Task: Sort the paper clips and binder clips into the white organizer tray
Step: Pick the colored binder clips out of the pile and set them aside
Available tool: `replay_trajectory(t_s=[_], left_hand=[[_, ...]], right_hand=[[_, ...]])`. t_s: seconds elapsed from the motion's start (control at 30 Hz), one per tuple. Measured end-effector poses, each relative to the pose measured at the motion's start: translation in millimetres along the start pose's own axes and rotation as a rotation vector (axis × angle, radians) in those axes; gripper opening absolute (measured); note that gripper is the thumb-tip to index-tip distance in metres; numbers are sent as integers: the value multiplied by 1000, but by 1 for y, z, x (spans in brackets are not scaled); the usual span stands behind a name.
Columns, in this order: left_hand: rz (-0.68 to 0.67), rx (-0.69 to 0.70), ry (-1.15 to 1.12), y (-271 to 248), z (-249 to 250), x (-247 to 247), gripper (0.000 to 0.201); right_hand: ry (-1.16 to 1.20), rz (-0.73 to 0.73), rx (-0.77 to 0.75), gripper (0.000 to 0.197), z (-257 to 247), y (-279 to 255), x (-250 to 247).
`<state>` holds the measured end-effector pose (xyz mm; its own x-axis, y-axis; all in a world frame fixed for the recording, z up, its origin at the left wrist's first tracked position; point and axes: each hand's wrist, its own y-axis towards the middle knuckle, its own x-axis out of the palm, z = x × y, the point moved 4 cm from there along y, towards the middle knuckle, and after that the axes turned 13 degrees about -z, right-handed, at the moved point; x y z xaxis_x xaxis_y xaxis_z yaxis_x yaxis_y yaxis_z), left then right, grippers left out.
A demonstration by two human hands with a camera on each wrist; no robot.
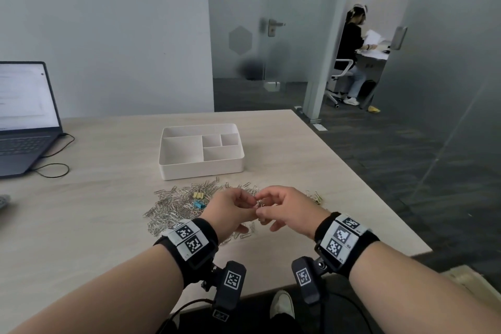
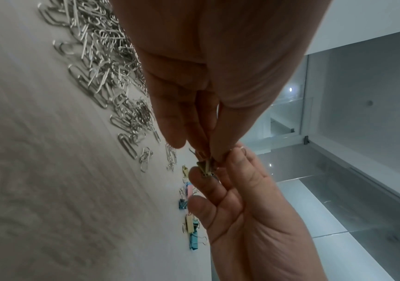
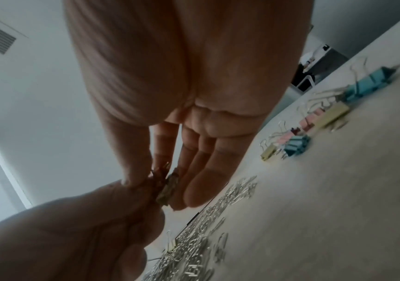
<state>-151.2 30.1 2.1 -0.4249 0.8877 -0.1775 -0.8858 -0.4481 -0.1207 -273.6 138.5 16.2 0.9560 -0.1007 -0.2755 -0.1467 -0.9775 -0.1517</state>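
Both hands meet just above the table, in front of the white organizer tray (image 1: pixel 201 168). My left hand (image 1: pixel 251 204) and my right hand (image 1: pixel 262 208) pinch one small yellowish binder clip (image 2: pixel 204 167) between their fingertips; the same binder clip (image 3: pixel 167 191) shows in the right wrist view. A wide heap of silver paper clips (image 1: pixel 173 206) lies under and left of the hands. A yellow binder clip (image 1: pixel 199 195) and a blue binder clip (image 1: pixel 198 205) sit in that heap. More coloured binder clips (image 3: pixel 314 121) lie to the right. The tray's compartments look bare.
An open laptop (image 1: pixel 25 116) with a black cable (image 1: pixel 54 168) stands at the far left of the table. The table's right edge (image 1: pixel 366 182) runs close to my right hand. Beyond a glass wall a person (image 1: pixel 352 54) sits at a desk.
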Motion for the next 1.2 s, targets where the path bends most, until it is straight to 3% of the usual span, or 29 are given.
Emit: replay_trajectory(t_s=[0.13, 0.3, 0.53, 0.8, 0.93, 1.07, 1.2], left_hand=[[-21, -7, -6, -2, -2, -4, 16], [40, -29, 19, -7, -9, -24, 6], [183, -60, 109, -21, -23, -75, 3], [365, -86, 283, -37, -27, -137, 9], [342, -132, 448, -34, -24, -162, 10], [241, -194, 643, -25, -20, -162, 27], [107, -235, 708, -13, -15, -150, 44]], right_hand=[[46, 50, 0, 27, 8, 4, -2], [-54, 140, 147, 24, 24, 3, -21], [-704, 287, 385, 27, 37, 7, -60], [-857, 350, 445, 22, 20, 18, -64], [-853, 219, 322, 23, 1, 38, -33], [-828, 77, 181, 13, -20, 63, 18], [-895, -71, 105, 26, -41, 91, 61]])
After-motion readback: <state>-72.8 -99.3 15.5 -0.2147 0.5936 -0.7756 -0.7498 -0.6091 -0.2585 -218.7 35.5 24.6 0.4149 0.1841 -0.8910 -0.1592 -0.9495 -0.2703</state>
